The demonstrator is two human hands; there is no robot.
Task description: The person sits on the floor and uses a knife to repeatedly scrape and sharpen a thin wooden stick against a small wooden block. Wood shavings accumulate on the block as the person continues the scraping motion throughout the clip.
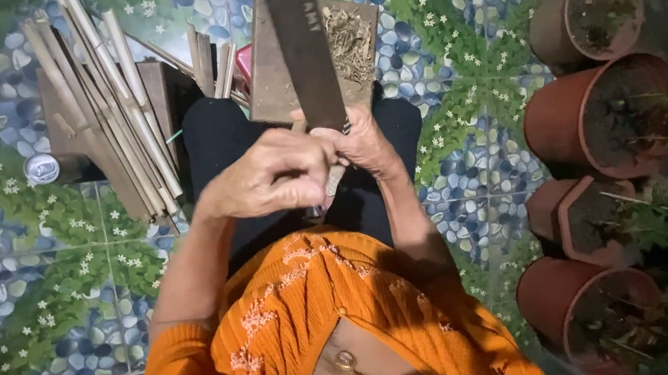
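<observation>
I'm looking down at what seems a home patio or yard used for handwork. The floor tiles [5, 289] bear a printed pattern of pebbles, leaves and white flowers. Terracotta pots [598, 122] with soil and plants stand along one side, and split bamboo strips [104, 98] lie piled on the floor nearby.

Long dark knife blade [303, 42], upright, gripped above lap

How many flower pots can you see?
4, all down the right side: top pot, big pot below it, smaller pot, bottom pot. Leaves could hide more.
</observation>
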